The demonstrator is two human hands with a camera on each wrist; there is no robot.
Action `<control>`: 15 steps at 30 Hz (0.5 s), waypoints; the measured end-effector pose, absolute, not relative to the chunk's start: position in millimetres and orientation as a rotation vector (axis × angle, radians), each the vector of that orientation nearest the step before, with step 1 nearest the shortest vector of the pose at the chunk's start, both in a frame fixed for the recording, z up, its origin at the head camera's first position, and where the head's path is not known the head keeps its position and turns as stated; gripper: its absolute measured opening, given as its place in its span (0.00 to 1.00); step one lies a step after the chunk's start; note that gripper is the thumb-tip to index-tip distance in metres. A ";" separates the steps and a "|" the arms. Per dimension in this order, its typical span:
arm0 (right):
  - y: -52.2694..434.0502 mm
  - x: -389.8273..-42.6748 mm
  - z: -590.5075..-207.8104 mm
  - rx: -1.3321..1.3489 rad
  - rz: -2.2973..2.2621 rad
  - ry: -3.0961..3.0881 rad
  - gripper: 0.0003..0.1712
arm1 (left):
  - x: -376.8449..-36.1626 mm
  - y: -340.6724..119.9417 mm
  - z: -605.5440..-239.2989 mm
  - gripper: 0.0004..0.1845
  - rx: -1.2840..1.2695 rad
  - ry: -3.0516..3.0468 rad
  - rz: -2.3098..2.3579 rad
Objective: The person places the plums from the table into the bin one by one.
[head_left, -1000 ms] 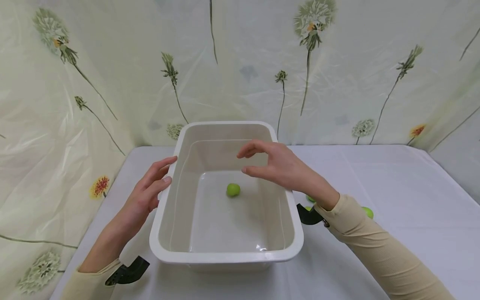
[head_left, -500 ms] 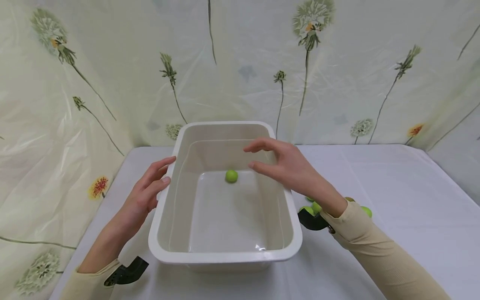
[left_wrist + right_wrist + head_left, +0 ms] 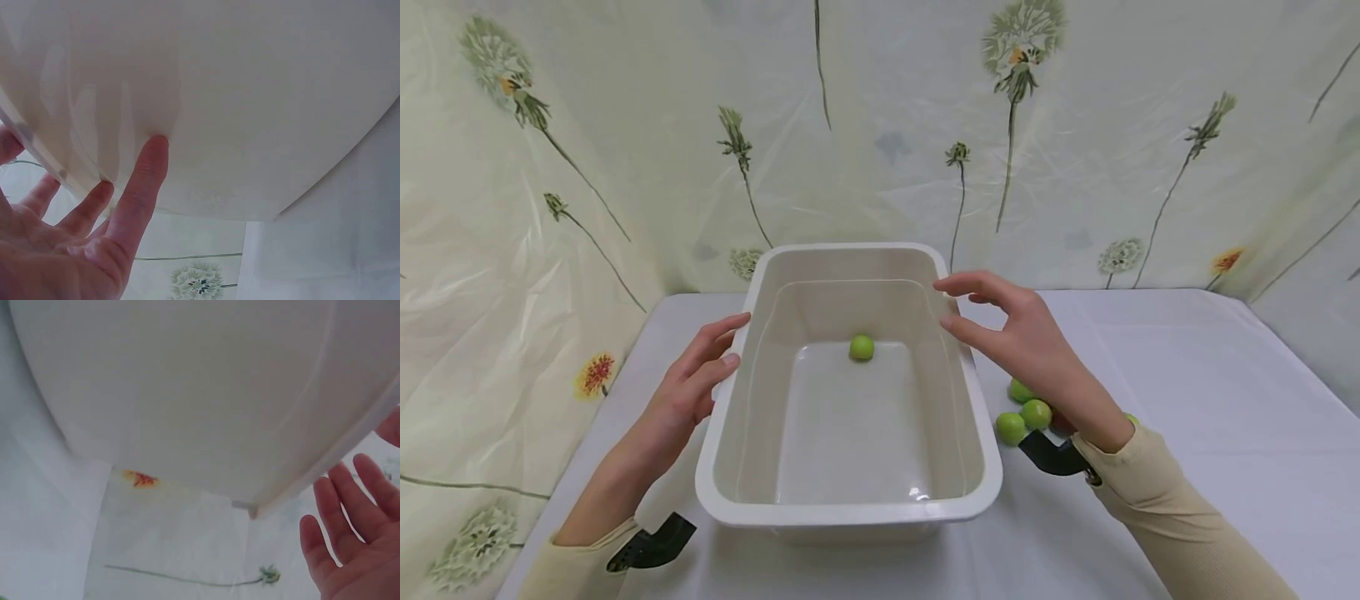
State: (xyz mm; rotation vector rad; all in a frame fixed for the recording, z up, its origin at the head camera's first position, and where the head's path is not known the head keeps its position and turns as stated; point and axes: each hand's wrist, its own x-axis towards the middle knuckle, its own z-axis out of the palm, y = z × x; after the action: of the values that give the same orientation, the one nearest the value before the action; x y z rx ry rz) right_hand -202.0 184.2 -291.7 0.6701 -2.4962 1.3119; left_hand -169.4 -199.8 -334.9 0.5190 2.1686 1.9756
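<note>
A pale, glossy backdrop (image 3: 662,125) printed with dandelion stems and blooms occupies the left edge and continues along the far side. At near left, a beige left sleeve (image 3: 580,571) bears a black left wrist mount (image 3: 655,543). From it extends the left hand (image 3: 685,387), set against the left rim of a pale rectangular tub (image 3: 850,515). Its grip is loose, wrapped around nothing: the fingers lie extended at the rim, and in the left wrist view the thumb tip touches the tub's outer wall. The tub stands upright, its long sides running from near to far. One green round object (image 3: 862,348) lies on its floor at the far end, about midway between the left and right walls; contact with the far wall cannot be told. Farther right, the right hand (image 3: 1026,333) is at the tub's right rim, its grip spread, with thumb and fingers parted and nothing held; whether the fingertips touch the rim cannot be told. Nearer, just outside the right wall, three green round objects (image 3: 1037,414) are grouped; a reddish object (image 3: 1062,423) beside them is mostly hidden by the wrist. A black right wrist mount (image 3: 1051,454) and a beige right sleeve (image 3: 1187,525) follow, the latter partly covering a further green object (image 3: 1132,419). The white-clothed surface (image 3: 1225,375) extends rightward.
</note>
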 end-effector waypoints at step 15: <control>233.3 -185.6 -309.3 0.472 1.238 -2.568 0.22 | -169.6 -199.2 -335.8 0.25 0.522 2.166 1.976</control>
State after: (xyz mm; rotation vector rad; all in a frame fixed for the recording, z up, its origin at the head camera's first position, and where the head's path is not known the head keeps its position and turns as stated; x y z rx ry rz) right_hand -185.6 233.3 -309.3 0.4718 -2.5676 1.2375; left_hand -169.6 -199.2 -335.8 0.5224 2.1662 1.9760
